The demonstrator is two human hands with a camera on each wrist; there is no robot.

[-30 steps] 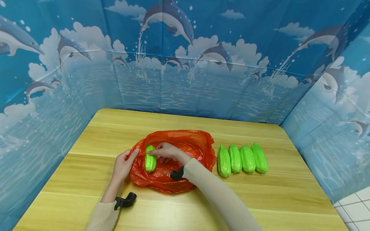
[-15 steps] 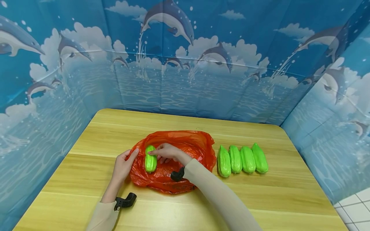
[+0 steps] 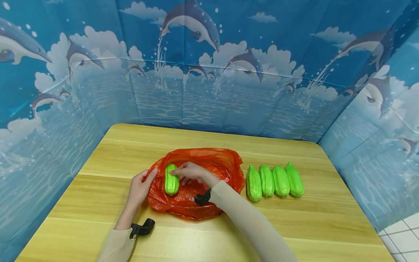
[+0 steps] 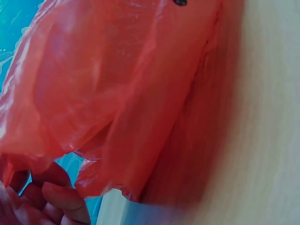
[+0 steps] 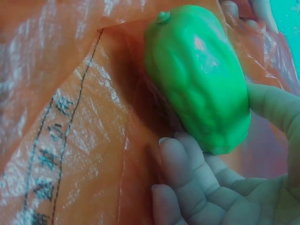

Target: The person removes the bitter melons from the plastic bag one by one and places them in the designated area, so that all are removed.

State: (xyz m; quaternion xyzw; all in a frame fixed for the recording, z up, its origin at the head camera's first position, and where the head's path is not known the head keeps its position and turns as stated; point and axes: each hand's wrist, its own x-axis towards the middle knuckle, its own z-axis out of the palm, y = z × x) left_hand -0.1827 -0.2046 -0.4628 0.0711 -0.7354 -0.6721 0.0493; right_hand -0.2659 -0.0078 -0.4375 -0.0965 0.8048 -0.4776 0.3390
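A red plastic bag (image 3: 226,158) lies spread on the wooden table with its mouth open upward. My left hand (image 3: 139,187) grips the bag's left rim; in the left wrist view thumb and curled fingers (image 4: 65,201) hold the thin film. Inside the bag, at its left, is a bright green, shiny, ridged gourd (image 3: 171,185). My right hand (image 3: 191,171) reaches in from the right and pinches it, the thumb on one side and fingertips on the other. The right wrist view shows this gourd (image 5: 199,75) with a small stem nub, tilted above the bag's film.
Several similar green gourds (image 3: 275,181) lie side by side in a row right of the bag. Black wrist mounts (image 3: 143,227) sit on both forearms. Behind the table (image 3: 114,145) hangs a blue curtain (image 3: 209,105) printed with dolphins.
The green gourd and my right hand have shifted very slightly to the right inside the bag. My left hand, the bag and the row of gourds stay in place.
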